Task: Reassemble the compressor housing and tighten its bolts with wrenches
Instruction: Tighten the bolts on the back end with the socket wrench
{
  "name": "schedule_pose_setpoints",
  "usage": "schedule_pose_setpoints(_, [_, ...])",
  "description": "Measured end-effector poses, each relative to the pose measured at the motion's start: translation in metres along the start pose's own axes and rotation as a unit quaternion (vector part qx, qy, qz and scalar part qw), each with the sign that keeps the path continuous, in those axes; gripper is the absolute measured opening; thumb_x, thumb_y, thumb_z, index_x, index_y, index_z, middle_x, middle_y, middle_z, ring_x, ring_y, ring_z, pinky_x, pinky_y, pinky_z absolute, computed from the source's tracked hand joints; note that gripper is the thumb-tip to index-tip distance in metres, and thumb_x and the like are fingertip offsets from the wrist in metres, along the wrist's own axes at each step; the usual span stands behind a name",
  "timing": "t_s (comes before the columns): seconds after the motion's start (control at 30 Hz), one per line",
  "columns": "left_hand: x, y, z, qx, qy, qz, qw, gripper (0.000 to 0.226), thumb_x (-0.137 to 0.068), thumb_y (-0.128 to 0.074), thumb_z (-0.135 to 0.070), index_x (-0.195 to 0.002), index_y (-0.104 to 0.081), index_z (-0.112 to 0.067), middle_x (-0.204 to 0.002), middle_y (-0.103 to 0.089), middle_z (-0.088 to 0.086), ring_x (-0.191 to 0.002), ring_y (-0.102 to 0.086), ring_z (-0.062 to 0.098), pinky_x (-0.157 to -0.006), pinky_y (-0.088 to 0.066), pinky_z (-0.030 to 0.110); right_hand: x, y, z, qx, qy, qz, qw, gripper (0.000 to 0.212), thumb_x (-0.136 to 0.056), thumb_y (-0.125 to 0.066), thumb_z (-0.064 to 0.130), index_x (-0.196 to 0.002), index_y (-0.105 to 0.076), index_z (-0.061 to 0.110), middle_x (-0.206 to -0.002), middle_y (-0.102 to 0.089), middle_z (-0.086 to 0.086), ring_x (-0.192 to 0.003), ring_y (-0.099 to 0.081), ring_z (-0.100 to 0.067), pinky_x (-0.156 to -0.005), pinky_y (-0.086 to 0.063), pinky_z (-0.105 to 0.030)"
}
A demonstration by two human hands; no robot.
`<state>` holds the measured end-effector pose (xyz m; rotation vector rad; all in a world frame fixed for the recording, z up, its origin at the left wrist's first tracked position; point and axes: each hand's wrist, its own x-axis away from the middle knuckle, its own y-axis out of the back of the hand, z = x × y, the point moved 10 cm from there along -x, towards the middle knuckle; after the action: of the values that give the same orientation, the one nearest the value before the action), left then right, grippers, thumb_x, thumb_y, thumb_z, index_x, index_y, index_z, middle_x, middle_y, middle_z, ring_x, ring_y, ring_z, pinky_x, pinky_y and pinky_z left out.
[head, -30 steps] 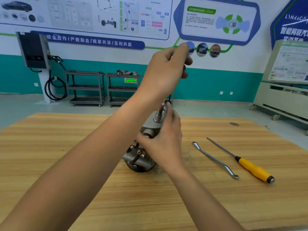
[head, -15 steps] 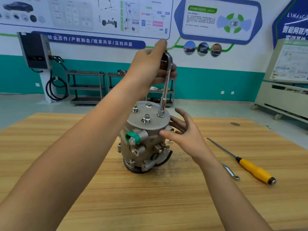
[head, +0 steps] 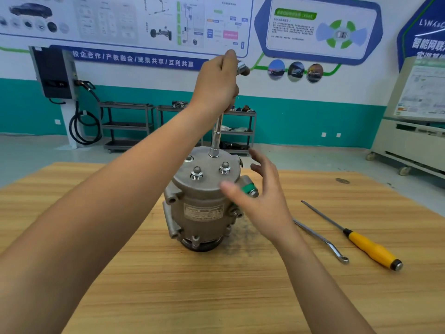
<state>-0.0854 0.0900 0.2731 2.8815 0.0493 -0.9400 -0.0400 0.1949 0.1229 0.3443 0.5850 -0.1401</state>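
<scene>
A grey metal compressor stands upright on the wooden table, its flat round cover facing up with several bolts in it. A steel socket wrench stands upright with its socket on a bolt at the cover's far side. My left hand grips the top of the wrench, well above the cover. My right hand hovers at the compressor's right side with fingers spread, the thumb near the cover's rim. It partly hides a green-capped port.
A bent ring spanner and a yellow-handled screwdriver lie on the table to the right of the compressor. Dark grit marks the wood beside the base. Beyond the table are metal shelf carts and a wall charger.
The compressor has turned, so the green-capped port went from front left to right. The wrench socket sits on a different bolt. My right hand lifted from the housing and opened wider.
</scene>
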Motion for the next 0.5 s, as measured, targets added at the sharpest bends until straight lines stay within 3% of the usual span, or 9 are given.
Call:
schedule_pose_setpoints(0.1, [-0.002, 0.008, 0.004, 0.018, 0.000, -0.018, 1.000, 0.042, -0.100, -0.029, -0.023, -0.077, -0.060, -0.008, -0.041, -0.028, -0.006, -0.036, -0.020, 0.010, -0.042, -0.018, 0.020, -0.005, -0.004, -0.002, 0.132, 0.019, 0.030, 0.991, 0.112, -0.048, -0.065, 0.082, -0.142, -0.019, 0.043, -0.149, -0.018, 0.018, -0.138, -0.021, -0.015, -0.111, -0.026, -0.041])
schedule_pose_setpoints(0.27, [-0.002, 0.014, 0.011, 0.045, 0.024, 0.033, 0.998, 0.041, -0.098, -0.031, -0.024, -0.075, -0.062, -0.011, -0.039, -0.025, -0.008, -0.037, -0.016, 0.011, -0.039, -0.018, 0.018, -0.024, -0.001, -0.059, -0.030, -0.137, 0.077, 0.987, 0.121, -0.038, -0.071, 0.066, -0.145, -0.022, 0.037, -0.153, -0.022, 0.003, -0.137, -0.026, -0.018, -0.103, -0.033, -0.038])
schedule_pose_setpoints(0.33, [-0.002, 0.020, 0.012, 0.039, 0.031, 0.035, 0.998, 0.040, -0.098, -0.032, -0.024, -0.074, -0.061, -0.012, -0.039, -0.024, -0.008, -0.038, -0.016, 0.011, -0.039, -0.018, 0.017, -0.024, 0.004, -0.083, -0.079, -0.205, 0.041, 0.975, 0.106, -0.054, -0.074, 0.058, -0.144, -0.026, 0.033, -0.151, -0.027, -0.002, -0.134, -0.032, -0.021, -0.091, -0.037, -0.033])
schedule_pose_setpoints(0.4, [0.000, 0.025, 0.013, 0.027, 0.039, 0.035, 0.998, 0.039, -0.097, -0.032, -0.024, -0.072, -0.061, -0.012, -0.039, -0.024, -0.008, -0.038, -0.016, 0.011, -0.039, -0.017, 0.017, -0.025, 0.024, -0.102, -0.096, -0.248, -0.054, 0.962, 0.080, -0.074, -0.073, 0.046, -0.141, -0.034, 0.026, -0.147, -0.034, -0.004, -0.128, -0.039, -0.022, -0.085, -0.034, -0.031])
schedule_pose_setpoints(0.5, [0.005, 0.030, 0.012, 0.016, 0.045, 0.032, 0.998, 0.039, -0.097, -0.033, -0.026, -0.072, -0.060, -0.013, -0.040, -0.025, -0.008, -0.038, -0.017, 0.011, -0.039, -0.018, 0.017, -0.021, 0.036, -0.092, -0.093, -0.215, -0.130, 0.963, 0.063, -0.083, -0.067, 0.042, -0.137, -0.039, 0.026, -0.143, -0.038, 0.001, -0.125, -0.040, -0.016, -0.085, -0.034, -0.030])
